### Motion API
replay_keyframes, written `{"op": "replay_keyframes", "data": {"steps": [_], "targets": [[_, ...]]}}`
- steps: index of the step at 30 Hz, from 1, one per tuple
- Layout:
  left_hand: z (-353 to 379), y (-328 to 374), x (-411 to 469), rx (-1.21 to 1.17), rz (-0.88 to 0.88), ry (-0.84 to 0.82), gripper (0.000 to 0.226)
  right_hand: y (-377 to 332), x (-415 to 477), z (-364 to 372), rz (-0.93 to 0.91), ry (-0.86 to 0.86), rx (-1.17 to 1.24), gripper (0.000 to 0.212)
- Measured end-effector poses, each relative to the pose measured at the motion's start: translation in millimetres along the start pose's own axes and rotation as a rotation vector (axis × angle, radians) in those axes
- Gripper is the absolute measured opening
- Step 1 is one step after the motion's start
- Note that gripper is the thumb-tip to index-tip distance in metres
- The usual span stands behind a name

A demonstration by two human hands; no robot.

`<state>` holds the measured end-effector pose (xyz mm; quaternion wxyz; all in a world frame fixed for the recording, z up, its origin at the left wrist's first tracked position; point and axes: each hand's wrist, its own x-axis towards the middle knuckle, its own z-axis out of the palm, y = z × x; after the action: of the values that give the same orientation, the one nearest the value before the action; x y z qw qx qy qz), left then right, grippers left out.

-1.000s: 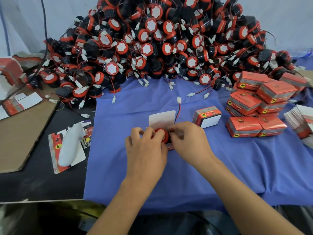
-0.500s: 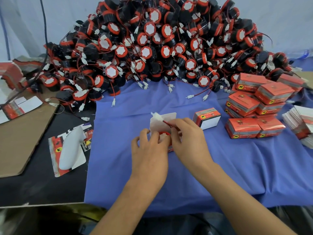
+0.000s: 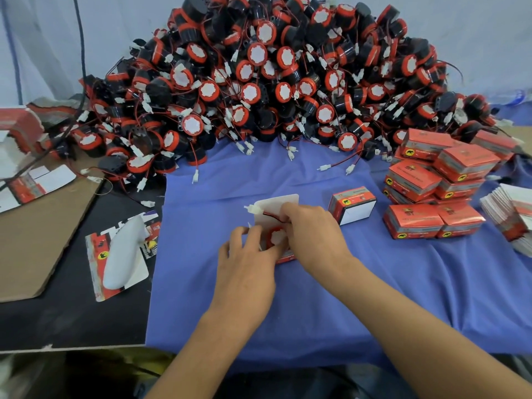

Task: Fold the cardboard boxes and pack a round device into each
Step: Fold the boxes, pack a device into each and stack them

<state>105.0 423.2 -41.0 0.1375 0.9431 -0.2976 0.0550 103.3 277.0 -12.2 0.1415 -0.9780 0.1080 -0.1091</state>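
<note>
On the blue cloth (image 3: 374, 298), left hand (image 3: 247, 263) grips the box (image 3: 286, 257), right hand (image 3: 315, 237) pinches the red wire (image 3: 272, 216). Coil it beside the round device (image 3: 277, 237) before closing the flap (image 3: 283, 200).

I reach both forearms forward, my left hand (image 3: 244, 263) and right hand (image 3: 315, 236) close together, palms down, fingers curled.

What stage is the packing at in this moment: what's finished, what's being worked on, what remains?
Done: a stack of closed boxes sits at the right. In hand: the left hand holds an open box, a round device sits in it, and the right hand pinches its wire. Left: closing the flap, plus the big pile of devices and the flat blanks.
</note>
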Motion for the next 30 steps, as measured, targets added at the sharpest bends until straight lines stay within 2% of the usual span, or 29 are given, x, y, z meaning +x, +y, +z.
{"op": "replay_keyframes", "data": {"steps": [13, 15, 18, 19, 21, 24, 30], "targets": [[2, -11, 8, -0.089, 0.086, 0.036, 0.072, 11, -4, 8, -0.076, -0.156, 0.119, 0.038], [3, -12, 7, -0.176, 0.1, 0.108, 0.063, 12, -3, 8, -0.129, -0.178, 0.124, 0.04], [8, -10, 1, -0.392, 0.045, 0.331, 0.042, 13, -3, 11, -0.177, -0.196, 0.111, 0.04], [9, -8, 0, -0.482, -0.014, 0.405, 0.042, 13, -3, 12, -0.182, -0.197, 0.104, 0.042], [10, -7, 0, -0.671, -0.147, 0.489, 0.061, 14, -4, 14, -0.186, -0.207, 0.098, 0.048], [9, -10, 4, -0.808, -0.244, 0.379, 0.088, 14, -3, 15, -0.207, -0.249, 0.056, 0.057], [7, -16, 5, -0.732, -0.132, 0.303, 0.064, 10, -1, 16, -0.221, -0.285, -0.011, 0.05]]}}
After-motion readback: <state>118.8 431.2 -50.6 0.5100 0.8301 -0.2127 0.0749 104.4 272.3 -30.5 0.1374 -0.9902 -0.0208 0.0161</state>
